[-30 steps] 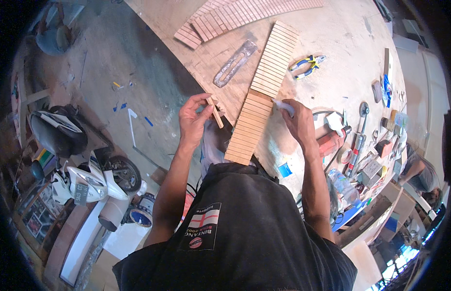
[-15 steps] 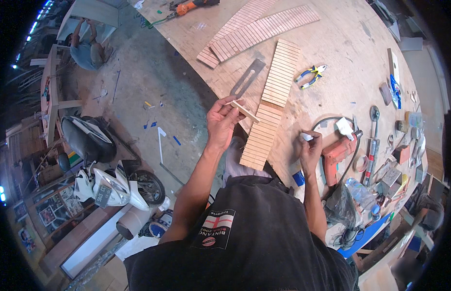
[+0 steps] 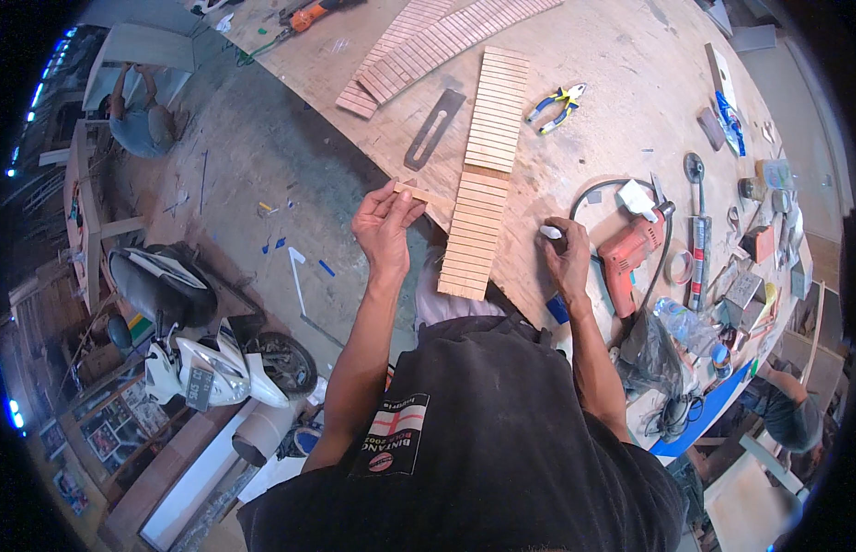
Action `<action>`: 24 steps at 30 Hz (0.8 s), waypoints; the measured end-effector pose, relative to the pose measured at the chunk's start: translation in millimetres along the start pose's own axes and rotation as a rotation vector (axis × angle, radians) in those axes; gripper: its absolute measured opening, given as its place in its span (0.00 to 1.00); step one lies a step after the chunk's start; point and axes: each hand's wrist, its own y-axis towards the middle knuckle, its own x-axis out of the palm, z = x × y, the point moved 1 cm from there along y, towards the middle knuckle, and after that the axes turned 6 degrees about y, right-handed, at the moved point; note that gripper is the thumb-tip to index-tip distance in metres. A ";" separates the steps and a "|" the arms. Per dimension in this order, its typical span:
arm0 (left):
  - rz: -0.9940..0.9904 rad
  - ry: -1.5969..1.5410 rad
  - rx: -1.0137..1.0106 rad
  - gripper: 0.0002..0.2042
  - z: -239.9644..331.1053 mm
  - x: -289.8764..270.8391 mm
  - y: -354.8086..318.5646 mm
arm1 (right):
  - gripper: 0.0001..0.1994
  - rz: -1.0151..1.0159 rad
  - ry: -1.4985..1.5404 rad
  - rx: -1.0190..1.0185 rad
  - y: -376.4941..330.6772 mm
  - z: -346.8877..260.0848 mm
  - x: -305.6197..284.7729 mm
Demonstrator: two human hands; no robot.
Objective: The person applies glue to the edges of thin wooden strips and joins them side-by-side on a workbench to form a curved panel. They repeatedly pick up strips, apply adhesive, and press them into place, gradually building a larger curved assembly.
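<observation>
A slim wooden strip point(image 3: 426, 196) is pinched between the thumb and fingers of my left hand point(image 3: 384, 228), its far end close to the left edge of a slatted wooden panel point(image 3: 474, 225). That panel lies lengthwise across the near table edge, with a second slatted section point(image 3: 498, 109) in line beyond it. My right hand point(image 3: 569, 260), to the right of the panel, is closed around a small white object point(image 3: 550, 233) with a rounded tip; the fingers hide most of it. A flat slotted bar point(image 3: 434, 130) rests left of the panel.
Blue-and-yellow pliers point(image 3: 557, 108) lie right of the panel. A red power drill point(image 3: 634, 248), a tape roll point(image 3: 680, 267) and a caulking gun point(image 3: 699, 248) crowd the right side. More slatted strips point(image 3: 446, 55) lie far back. A white motorbike point(image 3: 207, 359) stands left; other people are farther off.
The whole view has shifted, so the table appears farther up and left. My left hand has drawn the wooden strip back from over the panel to its left side. My right hand still grips the white object.
</observation>
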 end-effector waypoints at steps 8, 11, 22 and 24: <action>0.060 -0.002 -0.094 0.11 -11.8 15.1 7.7 | 0.14 0.188 -0.094 -0.064 -18.5 -38.5 -36.8; 0.024 0.022 -0.090 0.11 -14.0 20.7 -3.8 | 0.11 0.110 0.008 -0.098 -11.2 -72.2 -32.7; 0.089 0.029 -0.081 0.09 -24.6 34.8 -13.1 | 0.13 -0.137 0.338 0.308 40.2 -100.8 66.0; 0.097 0.024 -0.098 0.09 -29.3 35.8 -11.1 | 0.11 -0.153 0.287 0.277 44.9 -99.2 65.0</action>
